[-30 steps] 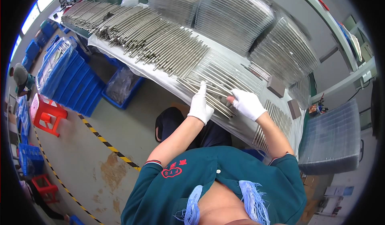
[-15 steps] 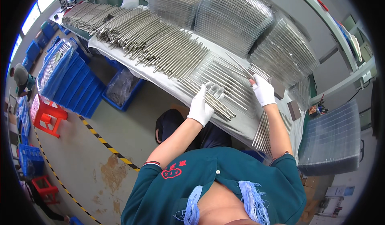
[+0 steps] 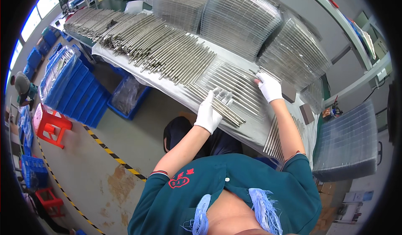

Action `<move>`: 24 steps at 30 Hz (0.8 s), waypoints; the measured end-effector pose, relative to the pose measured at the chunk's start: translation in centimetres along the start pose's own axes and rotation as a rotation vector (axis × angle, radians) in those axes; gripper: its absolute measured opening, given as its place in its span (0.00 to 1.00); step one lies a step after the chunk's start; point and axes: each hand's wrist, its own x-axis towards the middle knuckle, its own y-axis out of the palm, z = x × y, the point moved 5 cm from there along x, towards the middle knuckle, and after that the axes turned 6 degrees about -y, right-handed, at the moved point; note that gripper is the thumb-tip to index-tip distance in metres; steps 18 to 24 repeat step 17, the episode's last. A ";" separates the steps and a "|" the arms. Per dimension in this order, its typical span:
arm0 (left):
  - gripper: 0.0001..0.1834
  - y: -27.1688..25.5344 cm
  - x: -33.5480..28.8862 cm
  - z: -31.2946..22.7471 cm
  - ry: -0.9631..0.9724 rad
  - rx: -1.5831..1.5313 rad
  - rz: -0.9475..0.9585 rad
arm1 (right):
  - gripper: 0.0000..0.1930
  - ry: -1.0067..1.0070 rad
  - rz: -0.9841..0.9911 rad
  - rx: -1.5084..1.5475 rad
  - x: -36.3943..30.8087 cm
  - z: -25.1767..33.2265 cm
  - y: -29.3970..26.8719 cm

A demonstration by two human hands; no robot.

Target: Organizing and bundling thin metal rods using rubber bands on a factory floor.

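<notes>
My left hand (image 3: pixel 208 114), in a white glove, is closed round a bundle of thin metal rods (image 3: pixel 229 114) at the table's near edge. Just beyond them lies a clear plastic tray (image 3: pixel 264 114) with a row of metal rods (image 3: pixel 238 92) set side by side. My right hand (image 3: pixel 270 88), gloved white with bare fingertips showing, is at the tray's far right end. Its fingers are drawn together beside a short visible piece of rod; what they hold is mostly hidden.
A long row of metal rods (image 3: pixel 167 46) covers the table to the left. Stacked clear trays (image 3: pixel 240 21) stand behind. Grey-brown blocks (image 3: pixel 307 114) and more rods (image 3: pixel 276 138) lie at right. Blue crates (image 3: pixel 81 90) and a red stool (image 3: pixel 52 124) stand on the floor.
My right hand has moved slightly up and left; the long rods that stuck out from it no longer show there. My left hand keeps its bundle almost in place.
</notes>
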 end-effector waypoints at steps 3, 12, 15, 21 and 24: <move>0.17 0.1 -0.1 0.1 -0.017 -0.008 -0.011 | 0.16 0.059 0.088 0.017 0.7 -0.7 0.4; 0.13 0.3 0.0 -0.1 -0.031 0.045 0.103 | 0.24 -0.194 -0.424 -0.132 -5.7 2.1 -13.6; 0.14 0.0 -0.1 -0.2 -0.040 0.046 0.076 | 0.24 -0.098 -0.495 -0.369 -11.2 2.6 -22.5; 0.14 -0.7 0.6 -0.5 -0.033 0.106 0.112 | 0.24 -0.007 -0.587 -0.437 -15.2 1.6 -26.5; 0.14 -0.7 0.6 -0.5 -0.033 0.106 0.112 | 0.24 -0.007 -0.587 -0.437 -15.2 1.6 -26.5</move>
